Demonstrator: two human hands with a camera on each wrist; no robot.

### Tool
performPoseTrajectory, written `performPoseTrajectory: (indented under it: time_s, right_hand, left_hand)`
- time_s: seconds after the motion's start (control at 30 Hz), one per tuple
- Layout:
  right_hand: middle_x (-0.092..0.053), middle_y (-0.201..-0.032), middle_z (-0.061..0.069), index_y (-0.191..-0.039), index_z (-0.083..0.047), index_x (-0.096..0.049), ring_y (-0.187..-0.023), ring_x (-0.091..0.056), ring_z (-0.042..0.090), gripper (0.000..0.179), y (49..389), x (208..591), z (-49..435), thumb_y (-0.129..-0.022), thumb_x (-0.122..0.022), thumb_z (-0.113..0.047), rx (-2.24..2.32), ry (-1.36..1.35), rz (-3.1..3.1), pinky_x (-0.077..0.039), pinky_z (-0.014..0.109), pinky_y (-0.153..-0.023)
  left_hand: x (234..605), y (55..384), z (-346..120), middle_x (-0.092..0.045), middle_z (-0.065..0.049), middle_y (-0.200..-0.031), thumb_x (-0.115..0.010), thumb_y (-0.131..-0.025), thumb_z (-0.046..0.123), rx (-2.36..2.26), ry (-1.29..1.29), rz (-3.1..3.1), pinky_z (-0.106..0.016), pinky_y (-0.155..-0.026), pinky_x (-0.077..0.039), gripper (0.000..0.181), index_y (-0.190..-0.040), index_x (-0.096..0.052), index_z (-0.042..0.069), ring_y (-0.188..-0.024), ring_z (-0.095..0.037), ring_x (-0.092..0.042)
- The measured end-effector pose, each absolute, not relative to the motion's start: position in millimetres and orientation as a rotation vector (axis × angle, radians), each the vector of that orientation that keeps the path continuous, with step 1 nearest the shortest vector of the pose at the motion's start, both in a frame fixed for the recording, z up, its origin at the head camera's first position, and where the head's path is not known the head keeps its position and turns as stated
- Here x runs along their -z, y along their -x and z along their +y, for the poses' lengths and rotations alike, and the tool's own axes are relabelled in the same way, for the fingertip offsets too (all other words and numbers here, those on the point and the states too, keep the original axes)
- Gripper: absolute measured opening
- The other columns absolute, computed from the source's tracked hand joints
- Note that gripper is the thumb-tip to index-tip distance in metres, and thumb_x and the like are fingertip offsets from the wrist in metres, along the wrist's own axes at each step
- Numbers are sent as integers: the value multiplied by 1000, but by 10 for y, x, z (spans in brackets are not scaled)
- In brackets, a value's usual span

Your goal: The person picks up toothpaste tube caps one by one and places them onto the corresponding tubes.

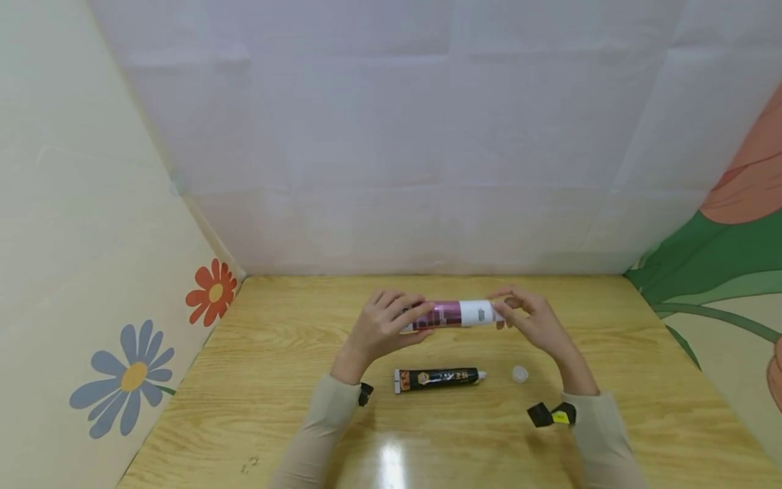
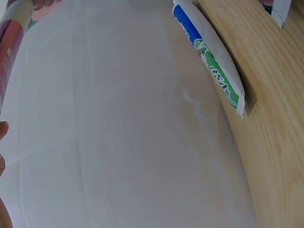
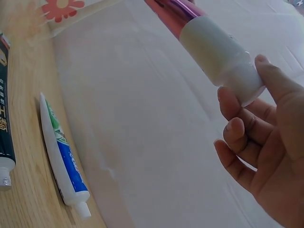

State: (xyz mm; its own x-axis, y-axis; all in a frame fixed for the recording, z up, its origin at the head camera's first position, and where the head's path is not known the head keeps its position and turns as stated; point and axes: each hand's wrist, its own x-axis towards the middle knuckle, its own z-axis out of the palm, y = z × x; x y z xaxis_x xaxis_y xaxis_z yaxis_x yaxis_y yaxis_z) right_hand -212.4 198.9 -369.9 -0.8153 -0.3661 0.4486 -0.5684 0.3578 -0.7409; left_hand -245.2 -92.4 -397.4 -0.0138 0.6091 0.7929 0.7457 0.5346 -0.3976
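Observation:
My left hand (image 1: 380,327) grips the left end of a shiny purple-and-white squeeze tube (image 1: 444,314), held level above the table. At the tube's other end, the thumb and fingers of my right hand (image 1: 539,329) pinch its white cap (image 3: 241,83). Below the hands lies a black toothpaste tube (image 1: 441,378), its narrow white nozzle pointing right. To the right of that nozzle a small round white cap (image 1: 520,374) sits on the wood. Both wrist views show a white, green and blue toothpaste tube (image 3: 64,151) on the table; I cannot make it out in the head view.
The wood-grain table (image 1: 256,380) meets a pale sheet (image 1: 403,149) hanging at the back. Panels painted with flowers stand at the left and right. A black-and-yellow tag (image 1: 552,415) is at my right wrist.

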Motion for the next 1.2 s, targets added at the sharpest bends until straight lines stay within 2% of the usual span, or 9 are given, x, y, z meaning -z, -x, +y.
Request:
performPoseTrajectory:
  time_s: [0.17,0.4,0.57,0.73,0.93,1.2]
  right_hand:
    - [-66,-73,15,-107,8,-53,-56,-60,18,16,2234,3832,2029,-92,-51,2,-1568,-859,-2376,-51,26,-51]
    - [-63,-70,12,-100,-1,-53,-57,-61,19,7,2307,3928,2089,-95,-49,-5,-1578,-861,-2384,-50,26,-51]
    - [-67,-86,12,-110,-3,-51,-74,-65,20,18,2273,3908,2144,-92,-55,-6,-1582,-955,-2456,-52,30,-64]
    - [-66,-99,5,-120,-8,-49,-90,-63,15,32,2248,3913,2172,-90,-59,-5,-1505,-1081,-2494,-47,34,-83]
    - [-66,-97,0,-120,-9,-50,-90,-63,14,33,2271,3915,2172,-89,-60,-5,-1478,-1087,-2478,-44,40,-87]
    - [-67,-90,-1,-117,-9,-51,-87,-63,14,30,2271,3919,2187,-89,-61,-7,-1501,-1048,-2485,-37,57,-88]
  left_hand:
    - [3988,2462,-906,-65,-1,-99,-76,-70,47,171,1142,-1719,-29,-72,-49,53,-112,-66,16,-84,-16,-58]
    - [3981,2464,-878,-65,1,-101,-77,-70,46,177,1128,-1770,-28,-73,-49,53,-114,-65,18,-86,-15,-58]
    - [3980,2460,-895,-65,0,-101,-78,-69,45,186,1121,-1779,-29,-73,-50,52,-111,-66,18,-86,-15,-59]
    - [3990,2465,-942,-66,0,-100,-80,-66,46,202,1103,-1768,-29,-70,-49,53,-109,-67,17,-85,-15,-59]
    - [3971,2474,-955,-66,0,-101,-79,-68,45,200,1103,-1754,-29,-70,-49,53,-111,-66,17,-85,-15,-59]
    - [3956,2465,-951,-66,0,-101,-79,-67,45,204,1116,-1750,-30,-72,-49,54,-111,-66,16,-86,-16,-59]
